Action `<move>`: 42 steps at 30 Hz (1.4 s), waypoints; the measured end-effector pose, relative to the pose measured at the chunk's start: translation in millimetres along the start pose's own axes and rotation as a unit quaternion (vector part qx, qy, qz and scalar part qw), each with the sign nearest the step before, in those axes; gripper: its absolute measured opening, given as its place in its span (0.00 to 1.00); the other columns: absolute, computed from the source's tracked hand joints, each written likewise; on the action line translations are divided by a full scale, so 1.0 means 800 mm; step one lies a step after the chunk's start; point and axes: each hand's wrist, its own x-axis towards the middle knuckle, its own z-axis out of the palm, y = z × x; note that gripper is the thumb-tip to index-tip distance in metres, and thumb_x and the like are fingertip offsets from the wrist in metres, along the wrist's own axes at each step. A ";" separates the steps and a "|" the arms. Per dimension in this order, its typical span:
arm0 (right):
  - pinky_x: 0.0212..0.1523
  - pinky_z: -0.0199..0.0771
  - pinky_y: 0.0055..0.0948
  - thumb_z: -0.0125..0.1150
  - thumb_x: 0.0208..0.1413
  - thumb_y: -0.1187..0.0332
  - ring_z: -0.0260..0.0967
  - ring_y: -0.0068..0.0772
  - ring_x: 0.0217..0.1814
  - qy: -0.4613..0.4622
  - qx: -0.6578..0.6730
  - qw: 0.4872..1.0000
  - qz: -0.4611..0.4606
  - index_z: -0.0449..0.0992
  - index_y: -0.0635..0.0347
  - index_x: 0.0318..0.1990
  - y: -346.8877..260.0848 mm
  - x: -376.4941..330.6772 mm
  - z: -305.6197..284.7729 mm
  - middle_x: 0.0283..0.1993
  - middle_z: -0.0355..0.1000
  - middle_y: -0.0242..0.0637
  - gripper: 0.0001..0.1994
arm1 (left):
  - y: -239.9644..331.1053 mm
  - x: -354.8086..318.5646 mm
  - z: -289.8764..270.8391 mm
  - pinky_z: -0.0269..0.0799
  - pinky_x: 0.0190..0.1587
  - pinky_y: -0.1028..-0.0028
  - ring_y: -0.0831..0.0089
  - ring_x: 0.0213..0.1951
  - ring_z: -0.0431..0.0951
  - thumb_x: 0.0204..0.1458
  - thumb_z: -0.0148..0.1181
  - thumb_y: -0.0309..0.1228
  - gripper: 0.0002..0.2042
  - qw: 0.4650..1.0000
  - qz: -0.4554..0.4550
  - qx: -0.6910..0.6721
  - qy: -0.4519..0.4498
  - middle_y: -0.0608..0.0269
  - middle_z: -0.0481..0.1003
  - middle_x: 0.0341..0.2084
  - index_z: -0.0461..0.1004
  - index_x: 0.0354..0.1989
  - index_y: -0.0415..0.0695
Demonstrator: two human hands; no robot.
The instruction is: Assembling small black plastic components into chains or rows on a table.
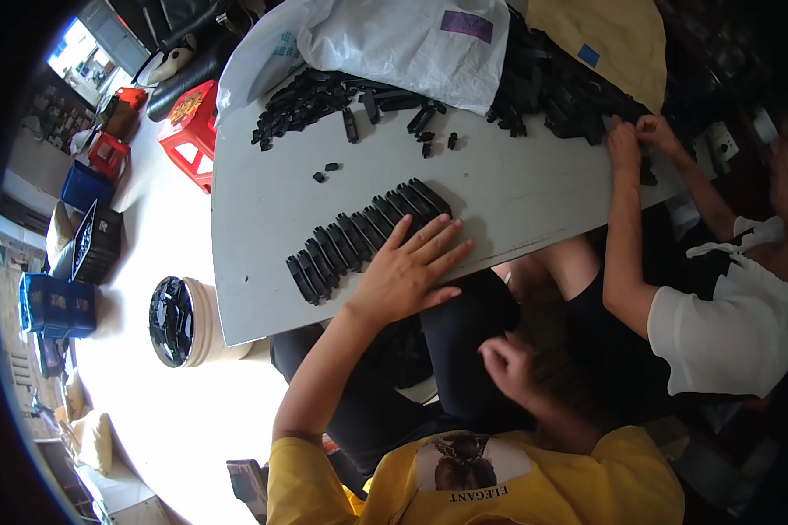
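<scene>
**L hand [416,262] flat on near end of row of slim, elongated black plastic parts [337,248]; R hand [510,367] curled, off table**

Row: approx. a dozen pcs, side by side, on smooth pale-grey tabletop [517,206], slanting up from lower L to upper R.

L hand: palm down, fingers apart, thumb out to R; fingers overlap near ends of the right-hand pcs. Grip wide, nothing clasped. Pressure: can't tell.

R hand: below table edge, over lap, fingers folded in, grip narrow. Contents, if any: can't tell.

Beyond row: 2 small black blocks [325,171]; a few loose pcs; then a heaped pile of black plastic parts [311,103] along far side, partly under white woven sack [385,48]. To its R, tan flat bag [617,31].

Labels/writing: sack has dark purple rectangular patch [467,26], marks too small to read, plus blue-green printed characters on L part. Tan bag has plain blue square [587,56]. Yellow short-sleeved T-shirt [578,481] on the person: picture print, one line of dark capitals, upside down in view, legible (not transcribed).

R side: co-worker in white short-sleeved top [727,341], both hands close together at pile's R edge.

Floor, L: round cream plastic bucket [208,319] w/ black parts inside; red plastic stool [203,127] near table; blue plastic crate [57,306] farther off.
</scene>
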 end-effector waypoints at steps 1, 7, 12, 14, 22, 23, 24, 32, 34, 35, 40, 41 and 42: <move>0.21 0.65 0.24 0.56 0.53 0.76 0.68 0.28 0.19 0.036 0.007 0.999 -0.020 0.76 0.62 0.33 -0.013 0.028 -0.014 0.23 0.71 0.36 0.03 | 0.001 0.002 -0.001 0.48 0.66 0.51 0.62 0.68 0.52 0.55 0.49 0.54 0.31 1.000 -0.003 -0.009 0.011 0.59 0.58 0.64 0.60 0.64 0.52; 0.34 0.71 0.22 0.55 0.55 0.78 0.71 0.26 0.34 0.104 -0.072 0.984 -0.125 0.73 0.64 0.46 -0.052 0.229 -0.045 0.35 0.72 0.37 0.11 | 0.003 -0.005 0.004 0.49 0.65 0.52 0.62 0.67 0.54 0.53 0.53 0.49 0.28 0.998 -0.030 -0.023 0.053 0.56 0.60 0.63 0.66 0.59 0.48; 0.33 0.73 0.25 0.62 0.48 0.77 0.71 0.26 0.32 0.095 -0.108 0.983 -0.115 0.71 0.58 0.51 0.020 0.364 -0.009 0.41 0.70 0.39 0.20 | 0.006 0.002 0.004 0.51 0.65 0.55 0.61 0.66 0.56 0.52 0.55 0.47 0.26 0.995 -0.028 -0.034 0.087 0.54 0.62 0.61 0.68 0.57 0.45; 0.33 0.73 0.26 0.65 0.47 0.74 0.72 0.27 0.31 0.016 -0.211 0.975 -0.073 0.71 0.60 0.51 0.027 0.394 0.009 0.42 0.69 0.39 0.21 | 0.006 0.004 0.008 0.52 0.65 0.55 0.61 0.65 0.57 0.51 0.55 0.47 0.26 0.994 -0.025 -0.044 0.099 0.53 0.62 0.60 0.68 0.56 0.45; 0.45 0.72 0.36 0.63 0.48 0.70 0.71 0.43 0.45 -0.119 -0.184 0.947 -0.236 0.75 0.50 0.45 -0.091 0.409 0.122 0.45 0.69 0.39 0.14 | 0.001 -0.001 0.007 0.52 0.64 0.54 0.60 0.64 0.58 0.52 0.55 0.47 0.25 0.990 -0.030 -0.071 0.118 0.54 0.64 0.57 0.69 0.54 0.44; 0.45 0.72 0.36 0.63 0.48 0.70 0.71 0.43 0.45 -0.117 -0.186 0.948 -0.231 0.75 0.50 0.45 -0.096 0.410 0.136 0.45 0.69 0.39 0.14 | 0.001 0.001 0.009 0.52 0.64 0.54 0.60 0.63 0.58 0.52 0.55 0.47 0.25 0.990 -0.025 -0.077 0.118 0.55 0.64 0.57 0.69 0.53 0.44; 0.45 0.72 0.36 0.64 0.48 0.70 0.70 0.43 0.45 -0.164 -0.182 0.939 -0.244 0.76 0.51 0.43 -0.101 0.413 0.147 0.44 0.68 0.39 0.13 | 0.001 0.002 0.011 0.52 0.64 0.54 0.60 0.63 0.58 0.52 0.55 0.47 0.24 0.989 -0.021 -0.082 0.118 0.55 0.65 0.56 0.69 0.53 0.44; 0.44 0.72 0.41 0.61 0.47 0.72 0.70 0.45 0.45 -0.158 -0.241 0.923 -0.256 0.75 0.54 0.39 -0.027 0.469 0.123 0.43 0.68 0.40 0.10 | 0.001 0.004 0.004 0.53 0.64 0.56 0.61 0.63 0.59 0.52 0.55 0.46 0.25 0.990 -0.027 -0.068 0.117 0.56 0.65 0.57 0.69 0.54 0.43; 0.44 0.72 0.41 0.61 0.47 0.72 0.70 0.45 0.44 -0.122 -0.266 0.924 -0.248 0.75 0.54 0.39 -0.007 0.472 0.094 0.42 0.68 0.40 0.10 | 0.002 0.007 0.006 0.53 0.64 0.56 0.61 0.63 0.59 0.52 0.55 0.46 0.25 0.990 -0.023 -0.065 0.120 0.56 0.65 0.57 0.69 0.54 0.43; 0.43 0.73 0.38 0.61 0.49 0.72 0.71 0.43 0.43 -0.093 -0.285 0.924 -0.235 0.75 0.55 0.39 -0.009 0.471 0.081 0.42 0.68 0.38 0.09 | 0.001 0.005 0.005 0.53 0.64 0.56 0.61 0.63 0.59 0.51 0.56 0.45 0.26 0.991 -0.030 -0.066 0.112 0.55 0.63 0.59 0.68 0.56 0.44; 0.37 0.73 0.35 0.63 0.49 0.67 0.73 0.37 0.39 -0.198 -0.252 0.914 -0.247 0.74 0.53 0.39 -0.048 0.440 0.056 0.35 0.70 0.33 0.09 | 0.003 0.001 0.002 0.53 0.64 0.55 0.61 0.64 0.59 0.50 0.57 0.44 0.28 0.993 -0.036 -0.064 0.088 0.56 0.62 0.61 0.65 0.59 0.46; 0.37 0.73 0.35 0.65 0.46 0.65 0.73 0.35 0.40 -0.277 -0.245 0.900 -0.232 0.75 0.52 0.38 -0.063 0.431 0.057 0.33 0.70 0.33 0.11 | 0.005 -0.001 -0.001 0.54 0.64 0.56 0.61 0.63 0.60 0.50 0.57 0.45 0.27 0.993 -0.034 -0.055 0.094 0.55 0.63 0.59 0.67 0.57 0.45; 0.37 0.73 0.35 0.65 0.46 0.65 0.73 0.35 0.40 -0.275 -0.242 0.902 -0.228 0.75 0.52 0.38 -0.061 0.429 0.064 0.33 0.70 0.33 0.11 | 0.006 -0.004 -0.002 0.54 0.64 0.57 0.61 0.63 0.60 0.51 0.57 0.45 0.25 0.994 -0.032 -0.047 0.099 0.54 0.64 0.58 0.68 0.54 0.43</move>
